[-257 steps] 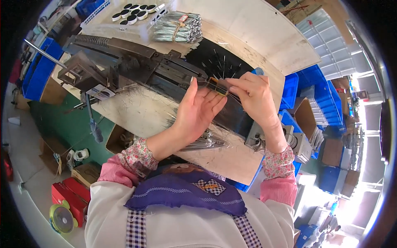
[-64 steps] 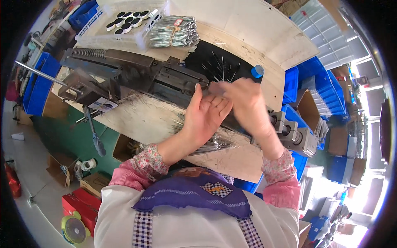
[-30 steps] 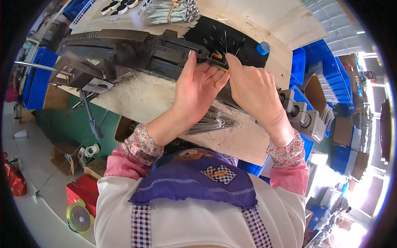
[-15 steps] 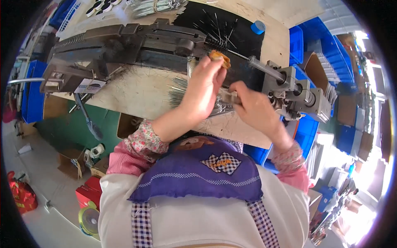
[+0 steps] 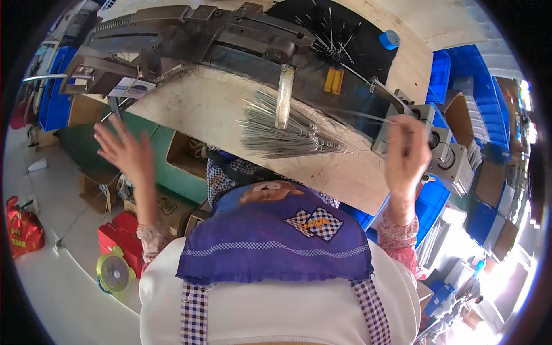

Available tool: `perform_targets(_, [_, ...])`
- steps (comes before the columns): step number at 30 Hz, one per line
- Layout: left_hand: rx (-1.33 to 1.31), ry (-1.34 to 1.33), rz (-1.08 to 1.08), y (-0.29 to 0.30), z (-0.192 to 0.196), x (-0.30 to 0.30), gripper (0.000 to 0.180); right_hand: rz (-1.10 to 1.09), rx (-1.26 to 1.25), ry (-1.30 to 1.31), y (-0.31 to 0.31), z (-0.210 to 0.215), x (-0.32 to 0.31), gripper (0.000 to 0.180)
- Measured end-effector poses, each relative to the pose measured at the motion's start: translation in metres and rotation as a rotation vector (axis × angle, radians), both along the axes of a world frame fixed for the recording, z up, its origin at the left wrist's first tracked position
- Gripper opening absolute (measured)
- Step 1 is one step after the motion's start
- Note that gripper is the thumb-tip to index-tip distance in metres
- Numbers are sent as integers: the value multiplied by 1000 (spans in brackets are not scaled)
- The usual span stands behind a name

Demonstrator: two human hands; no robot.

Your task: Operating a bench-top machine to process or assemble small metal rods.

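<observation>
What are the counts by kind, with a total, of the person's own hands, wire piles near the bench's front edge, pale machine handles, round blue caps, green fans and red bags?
Left hand and right hand: 2
Wire pile: 1
Pale machine handle: 1
Round blue cap: 1
Green fan: 1
Red bag: 1
Total: 7

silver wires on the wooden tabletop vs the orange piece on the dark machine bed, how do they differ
The silver wires are long and thin, while the orange piece is short and blocky. The wires fan out in a pile; the orange piece lies by itself. The wires rest on the pale tabletop, the orange piece on the dark machine bed. Neither hand touches either.
</observation>
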State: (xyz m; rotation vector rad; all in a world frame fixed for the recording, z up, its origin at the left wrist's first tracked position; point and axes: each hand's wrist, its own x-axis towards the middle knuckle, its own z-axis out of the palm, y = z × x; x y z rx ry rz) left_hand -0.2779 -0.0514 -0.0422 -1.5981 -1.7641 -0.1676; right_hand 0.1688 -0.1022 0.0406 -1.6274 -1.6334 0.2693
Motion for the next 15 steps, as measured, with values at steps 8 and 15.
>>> perform_targets(8, [-171, -763, 358, -15, -16, -78, 81, -63, 119, 487, 6, 16, 15, 10])
perform_targets(15, [-615, -1269, -1099, -29, 79, 146, 81, 342, -148, 152, 14, 42, -25, 7])
